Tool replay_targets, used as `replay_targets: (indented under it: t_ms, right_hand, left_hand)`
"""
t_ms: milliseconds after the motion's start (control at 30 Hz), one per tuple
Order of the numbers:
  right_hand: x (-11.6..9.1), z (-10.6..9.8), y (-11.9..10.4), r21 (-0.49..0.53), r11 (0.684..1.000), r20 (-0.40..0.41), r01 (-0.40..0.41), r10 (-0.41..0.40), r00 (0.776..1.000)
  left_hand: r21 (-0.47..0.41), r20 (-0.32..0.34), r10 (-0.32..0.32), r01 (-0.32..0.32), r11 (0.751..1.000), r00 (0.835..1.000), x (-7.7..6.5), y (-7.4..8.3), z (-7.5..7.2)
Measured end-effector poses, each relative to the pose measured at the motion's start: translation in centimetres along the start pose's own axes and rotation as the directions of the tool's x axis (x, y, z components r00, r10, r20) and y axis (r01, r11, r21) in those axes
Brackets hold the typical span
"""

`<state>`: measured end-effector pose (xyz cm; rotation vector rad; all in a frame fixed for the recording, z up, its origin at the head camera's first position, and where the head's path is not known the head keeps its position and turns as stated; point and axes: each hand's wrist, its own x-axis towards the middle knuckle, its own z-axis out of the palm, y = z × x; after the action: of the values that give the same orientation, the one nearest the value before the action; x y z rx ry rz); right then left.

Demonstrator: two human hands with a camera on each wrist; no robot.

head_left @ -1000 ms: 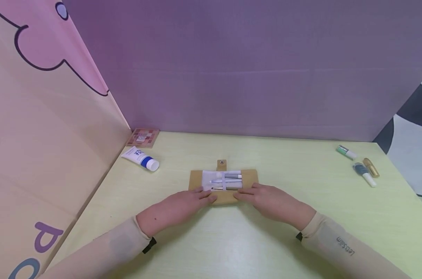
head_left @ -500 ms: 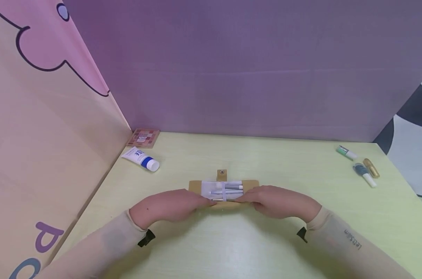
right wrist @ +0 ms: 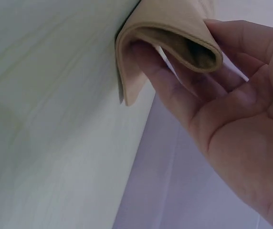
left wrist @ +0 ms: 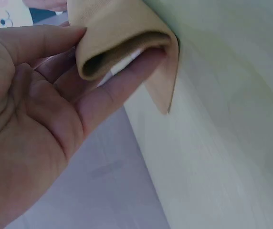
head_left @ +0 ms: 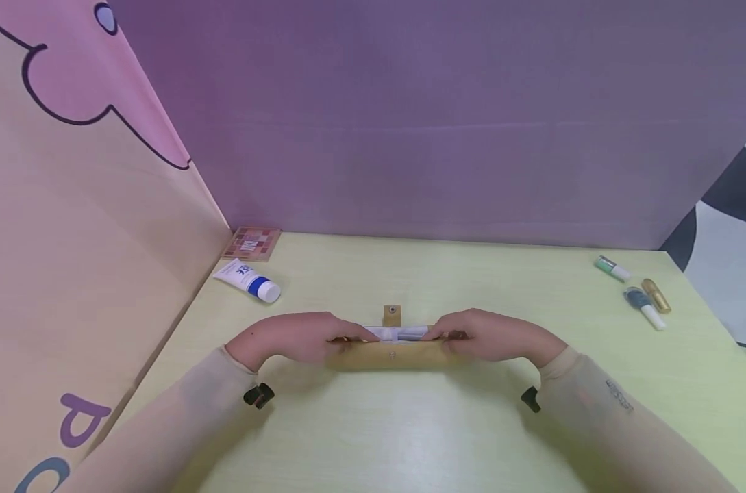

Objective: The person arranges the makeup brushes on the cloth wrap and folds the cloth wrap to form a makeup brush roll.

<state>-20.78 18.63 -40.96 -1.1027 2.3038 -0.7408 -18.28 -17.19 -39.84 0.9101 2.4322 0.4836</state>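
Observation:
A tan brush roll (head_left: 392,357) lies at the middle of the table, its near part folded over on itself. White and grey brushes (head_left: 413,333) show in the narrow strip left uncovered, and a snap tab (head_left: 392,315) sticks out at the far side. My left hand (head_left: 299,335) grips the left end of the fold, my right hand (head_left: 496,335) the right end. In the left wrist view, thumb and fingers hold the curled cloth edge (left wrist: 122,26), one finger reaching inside the fold. The right wrist view shows the same grip on the other end (right wrist: 170,21).
At the back left lie a pink palette (head_left: 252,244) and a white-and-blue tube (head_left: 247,279). On the right are a green bottle with a white cap (head_left: 612,268), a dark bottle with a white cap (head_left: 644,308) and a gold tube (head_left: 656,296). Walls stand behind and at left.
The brush roll has been drawn toward me, then its near part lifted and folded over most of the brushes. Both hands went from resting flat on it to gripping its ends.

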Motion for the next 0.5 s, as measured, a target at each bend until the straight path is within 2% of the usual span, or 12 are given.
replay_targets:
  t_ms: [100,333,500]
  right_hand:
    - [0.5,-0.3,0.5,-0.005,1.000,-0.027,0.018,-0.018,0.999]
    - [1.4,-0.8,1.0,-0.001,0.999,-0.051,-0.051,0.050,0.997]
    - [1.8,-1.0,1.0,-0.011,0.999,-0.064,-0.053,0.052,0.997]
  left_hand:
    - [-0.037,-0.007,-0.012,0.012,0.999,1.000,0.3,-0.6,-0.4]
    - [-0.065,-0.036,-0.011,0.009,0.998,0.999,1.1,-1.6,-0.7]
    - [-0.087,-0.055,-0.014,0.009,0.996,0.998,1.5,-2.1,-0.6]
